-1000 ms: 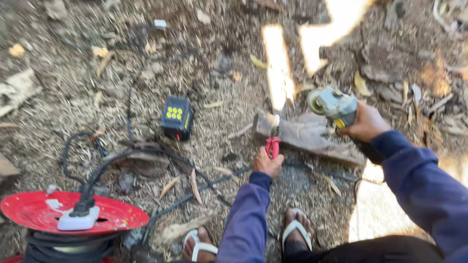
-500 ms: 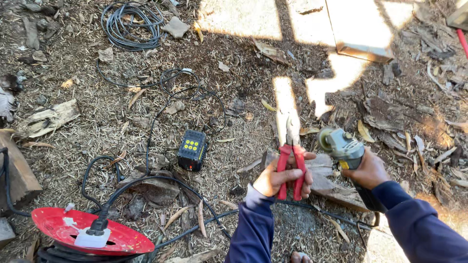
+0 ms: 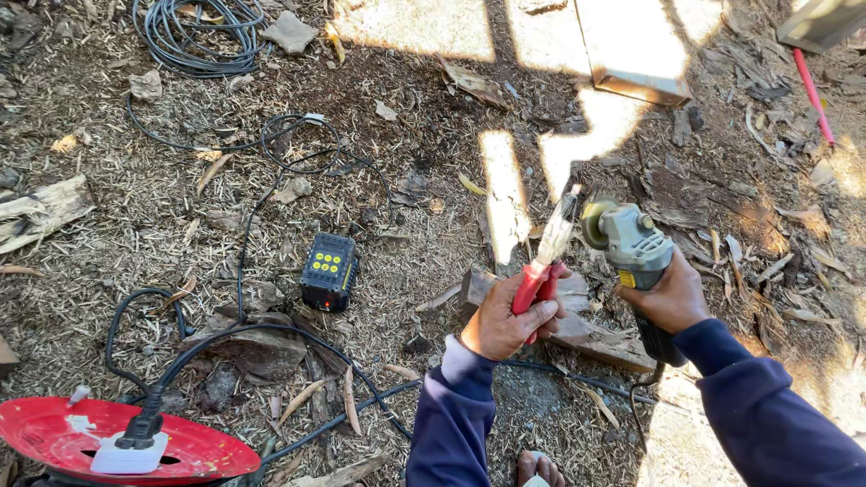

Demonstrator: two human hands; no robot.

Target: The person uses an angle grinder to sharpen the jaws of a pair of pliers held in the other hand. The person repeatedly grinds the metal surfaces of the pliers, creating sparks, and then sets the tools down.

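My left hand grips red-handled pliers, their metal jaws pointing up toward the head of a grey-green angle grinder. My right hand holds the grinder by its body, the disc end up and to the left, close beside the plier jaws. Both sleeves are dark blue. The grinder's black cord drops to the ground behind my arms. Whether the jaws touch the grinder's spindle I cannot tell.
A red cable reel with a white socket and black plug lies at the bottom left. A black box with yellow buttons sits on the wood-chip ground. Coiled cable lies top left, a wooden block top right, bark pieces underfoot.
The pliers came up off the ground in my left hand and now stand beside the grinder's head. The camera has tilted up, showing more ground ahead.
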